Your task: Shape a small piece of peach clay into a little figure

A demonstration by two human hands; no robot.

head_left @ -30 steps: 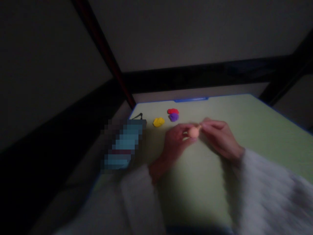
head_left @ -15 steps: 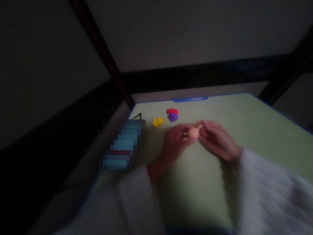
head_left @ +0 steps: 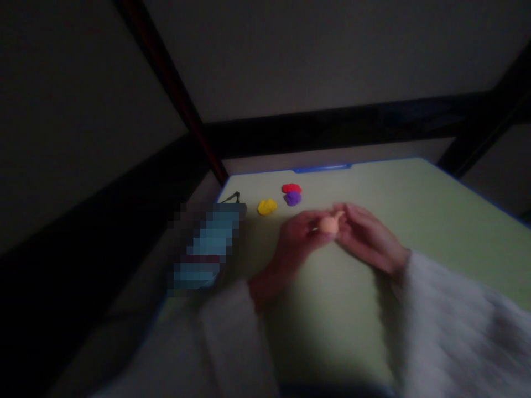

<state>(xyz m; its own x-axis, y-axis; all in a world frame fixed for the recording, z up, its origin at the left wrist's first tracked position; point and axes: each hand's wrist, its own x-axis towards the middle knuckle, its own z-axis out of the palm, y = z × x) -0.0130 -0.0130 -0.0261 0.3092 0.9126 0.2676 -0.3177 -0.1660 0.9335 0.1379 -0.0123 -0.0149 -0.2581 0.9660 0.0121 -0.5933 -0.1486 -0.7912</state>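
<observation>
Above the table, between my two hands, is a peach ball of modelling clay (head_left: 328,225) with a small thin piece sticking out at its upper right. My left hand (head_left: 295,239) is closed round the ball from the left, thumb below it. From the right, my right hand (head_left: 370,235) pinches at the thin piece with curled fingers; the exact contact is blurred. Farther back on the table lie a yellow lump of clay (head_left: 267,207), a purple lump (head_left: 293,198) and a red lump (head_left: 291,188), the last two touching.
The pale green table (head_left: 332,320) has a blue rim and a blue handle-like strip (head_left: 323,168) at its far edge. At the left edge lies a pixelated light-blue object (head_left: 211,243) with a dark loop (head_left: 237,195). A wall stands behind.
Hardly anything differs. Both hands keep their hold at the peach clay, with only a very slight shift of the fingers.
</observation>
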